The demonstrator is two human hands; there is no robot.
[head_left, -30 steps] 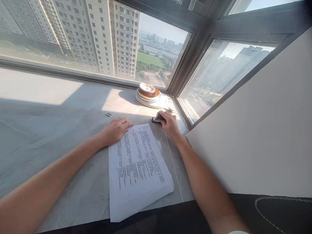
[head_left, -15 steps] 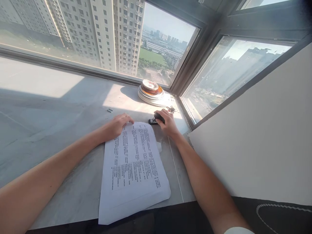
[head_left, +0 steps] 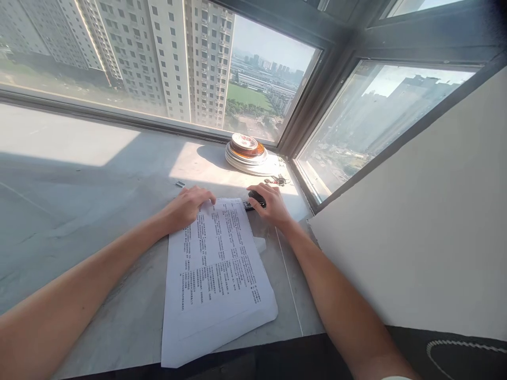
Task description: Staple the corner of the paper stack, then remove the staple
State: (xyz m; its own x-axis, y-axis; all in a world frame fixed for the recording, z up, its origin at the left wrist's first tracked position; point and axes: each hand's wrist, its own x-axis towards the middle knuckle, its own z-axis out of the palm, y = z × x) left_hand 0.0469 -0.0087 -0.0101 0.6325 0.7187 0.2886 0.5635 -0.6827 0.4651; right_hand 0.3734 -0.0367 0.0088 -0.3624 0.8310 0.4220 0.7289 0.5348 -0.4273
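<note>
A stack of printed paper sheets (head_left: 216, 274) lies on the stone sill, its lower end overhanging the front edge. My left hand (head_left: 189, 207) rests on the top left corner, fingers stretched out and pressing lightly on the sheets. At the top right corner sits a black stapler (head_left: 256, 199), its front end touching the paper's edge or overlapping it; which one I cannot tell. Around the stapler's back part curls my right hand (head_left: 273, 205), thumb on the near side and fingers over the far side.
Small staple strips (head_left: 180, 184) lie beyond my left hand. Behind my right hand are a bunch of keys (head_left: 279, 180) and a pile of round plates or rolls (head_left: 246, 155) near the window corner. A white wall (head_left: 415, 221) bounds the right side.
The stapler has moved slightly nearer and tilted toward the paper's top right corner, my right hand with it. My left hand stays on the sheets.
</note>
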